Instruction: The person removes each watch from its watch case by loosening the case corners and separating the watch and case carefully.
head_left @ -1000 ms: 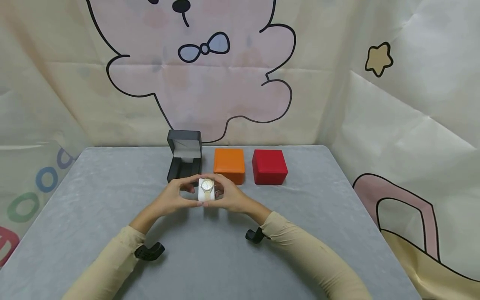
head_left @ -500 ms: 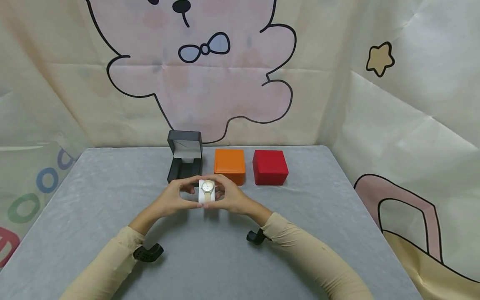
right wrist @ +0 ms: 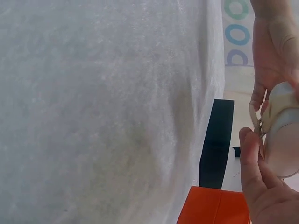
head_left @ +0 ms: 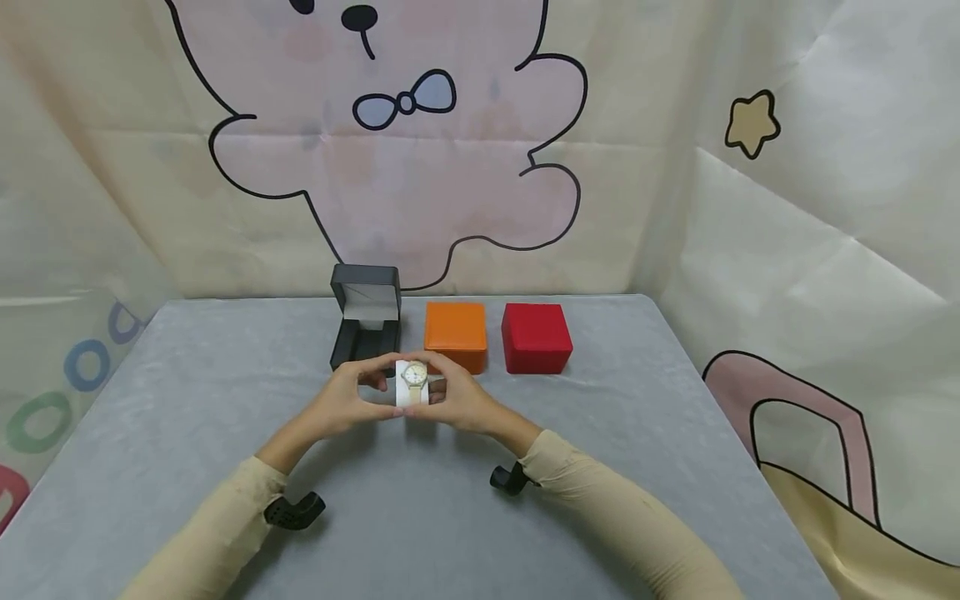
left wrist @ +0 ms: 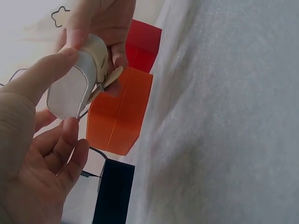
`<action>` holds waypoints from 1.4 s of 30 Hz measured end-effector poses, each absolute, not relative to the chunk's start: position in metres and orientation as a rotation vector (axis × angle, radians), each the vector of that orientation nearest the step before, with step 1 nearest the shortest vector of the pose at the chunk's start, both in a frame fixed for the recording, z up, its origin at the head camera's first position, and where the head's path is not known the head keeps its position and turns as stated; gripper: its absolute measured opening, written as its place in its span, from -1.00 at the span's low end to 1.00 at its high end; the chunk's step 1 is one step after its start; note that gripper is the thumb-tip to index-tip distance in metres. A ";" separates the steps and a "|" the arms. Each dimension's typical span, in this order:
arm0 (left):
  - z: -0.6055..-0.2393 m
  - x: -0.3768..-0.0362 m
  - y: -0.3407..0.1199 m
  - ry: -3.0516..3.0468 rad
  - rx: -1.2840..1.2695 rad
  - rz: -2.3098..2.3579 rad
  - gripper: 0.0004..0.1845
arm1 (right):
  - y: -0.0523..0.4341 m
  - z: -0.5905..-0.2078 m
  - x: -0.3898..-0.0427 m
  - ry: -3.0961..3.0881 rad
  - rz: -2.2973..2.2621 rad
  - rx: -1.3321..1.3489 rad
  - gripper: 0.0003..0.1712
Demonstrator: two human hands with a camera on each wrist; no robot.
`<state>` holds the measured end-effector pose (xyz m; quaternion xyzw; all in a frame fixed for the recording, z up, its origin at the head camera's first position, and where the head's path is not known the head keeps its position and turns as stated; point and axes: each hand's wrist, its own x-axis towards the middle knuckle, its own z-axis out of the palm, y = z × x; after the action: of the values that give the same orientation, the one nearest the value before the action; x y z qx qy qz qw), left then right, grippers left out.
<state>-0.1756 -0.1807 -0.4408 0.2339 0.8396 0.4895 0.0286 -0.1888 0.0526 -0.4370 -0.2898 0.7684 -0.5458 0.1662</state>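
- The left hand (head_left: 341, 406) was curled about a small white cushion (head_left: 412, 392), thumb and forefinger pinching its left end, so that the hand was occupied and not free.
- The right hand (head_left: 459, 400) was closed on the cushion's other end, its fingers (right wrist: 252, 154) pinching the rim beside the strap.
- A watch (head_left: 413, 377) with a pale strap was seen wrapped round the cushion, its dial turned up toward the head camera; the pair was held clear of the grey table (head_left: 187, 392), just in front of the open black box (head_left: 365, 321).
- The strap's loose end (left wrist: 110, 77) was seen standing off the cushion in the left wrist view.
- The step in hand was judged to be the settling of the watch on its cushion.
- The next move was judged to call for a level carry to the black box and a seating of the cushion in its base.
- An orange box (head_left: 455, 335) was seen shut just right of the black box, and a red box (head_left: 536, 337) further right.
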 end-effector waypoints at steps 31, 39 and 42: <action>-0.440 -0.173 -0.189 2.551 0.761 1.543 -0.26 | 0.055 -0.434 -0.194 2.128 -1.564 -0.904 -0.14; -0.443 -0.172 -0.188 2.574 0.743 1.573 -0.30 | 0.053 -0.436 -0.191 2.044 -1.631 -0.851 -0.20; -0.444 -0.172 -0.187 2.585 0.758 1.575 -0.30 | 0.053 -0.437 -0.191 1.999 -1.657 -0.825 -0.22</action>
<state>-0.1723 -0.1871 -0.4435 0.2430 0.8283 0.5047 0.0108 -0.1910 0.0527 -0.4365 -0.2963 0.7179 -0.5949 0.2071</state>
